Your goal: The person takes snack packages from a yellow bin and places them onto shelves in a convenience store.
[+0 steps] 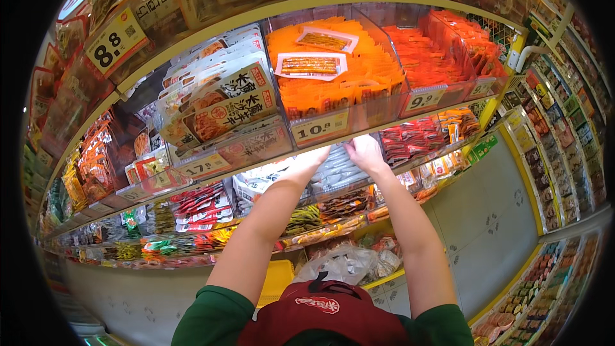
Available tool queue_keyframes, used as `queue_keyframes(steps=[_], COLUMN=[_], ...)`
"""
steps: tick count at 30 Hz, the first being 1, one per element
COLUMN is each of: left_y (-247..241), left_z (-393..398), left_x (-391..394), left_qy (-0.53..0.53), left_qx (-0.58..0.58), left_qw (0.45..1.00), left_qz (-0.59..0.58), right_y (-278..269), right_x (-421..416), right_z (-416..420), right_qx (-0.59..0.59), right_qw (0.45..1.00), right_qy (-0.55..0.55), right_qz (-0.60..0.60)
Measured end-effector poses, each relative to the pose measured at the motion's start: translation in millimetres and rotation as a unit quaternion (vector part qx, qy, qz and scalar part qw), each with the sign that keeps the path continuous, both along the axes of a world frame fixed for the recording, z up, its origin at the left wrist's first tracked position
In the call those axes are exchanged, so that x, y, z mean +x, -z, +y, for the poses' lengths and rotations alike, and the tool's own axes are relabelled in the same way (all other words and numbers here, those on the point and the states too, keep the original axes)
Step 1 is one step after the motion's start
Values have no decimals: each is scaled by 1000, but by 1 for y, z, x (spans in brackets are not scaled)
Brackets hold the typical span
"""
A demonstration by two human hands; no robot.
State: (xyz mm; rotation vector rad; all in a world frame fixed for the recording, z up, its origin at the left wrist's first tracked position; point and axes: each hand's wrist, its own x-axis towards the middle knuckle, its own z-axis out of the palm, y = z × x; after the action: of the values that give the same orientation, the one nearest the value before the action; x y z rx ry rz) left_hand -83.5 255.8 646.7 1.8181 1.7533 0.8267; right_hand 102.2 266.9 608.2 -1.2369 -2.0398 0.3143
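Both my arms reach into a lower shelf bin of silvery snack packets point(338, 168). My left hand point(314, 156) is at the bin's left side, its fingers hidden under the shelf above. My right hand point(365, 154) lies at the bin's back right, fingers bent over the packets; whether it grips one cannot be told. Directly above, a clear bin holds orange snack packets point(336, 91), with two pale-edged packs of snack sticks point(311, 66) lying on top. White and brown snack packets point(226, 101) stand in the bin to the left.
The upper shelf's front edge point(317, 137) overhangs my hands. Red packets point(413, 139) fill the bin at right, white bags point(257, 185) the one at left. Below are a yellow basket point(277, 278) and a clear plastic bag point(343, 264). Another stocked shelf point(552, 129) stands across the aisle floor point(490, 197).
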Motion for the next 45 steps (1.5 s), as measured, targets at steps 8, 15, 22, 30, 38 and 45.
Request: queue_keyframes(steps=[8, 15, 22, 30, 38, 45], left_y=[16, -47, -45, -37, -89, -61], left_z=[-22, -142, -164, -161, -195, -186], left_x=[-5, -87, -157, -167, -122, -64], left_qy=[119, 130, 113, 91, -16, 3], left_qx=[8, 104, 125, 120, 221, 42], left_qw=[992, 949, 939, 942, 974, 969], left_qz=[-39, 267, 299, 300, 41, -243], right_y=[6, 37, 4, 2, -7, -33], right_x=[-8, 13, -7, -23, -39, -69], right_z=[17, 21, -9, -57, -135, -194], right_qx=[-201, -202, -190, -251, -364, -440], right_qw=[978, 969, 963, 926, 854, 734], right_qy=[13, -21, -103, -136, -187, -266], right_qz=[49, 141, 159, 246, 322, 443])
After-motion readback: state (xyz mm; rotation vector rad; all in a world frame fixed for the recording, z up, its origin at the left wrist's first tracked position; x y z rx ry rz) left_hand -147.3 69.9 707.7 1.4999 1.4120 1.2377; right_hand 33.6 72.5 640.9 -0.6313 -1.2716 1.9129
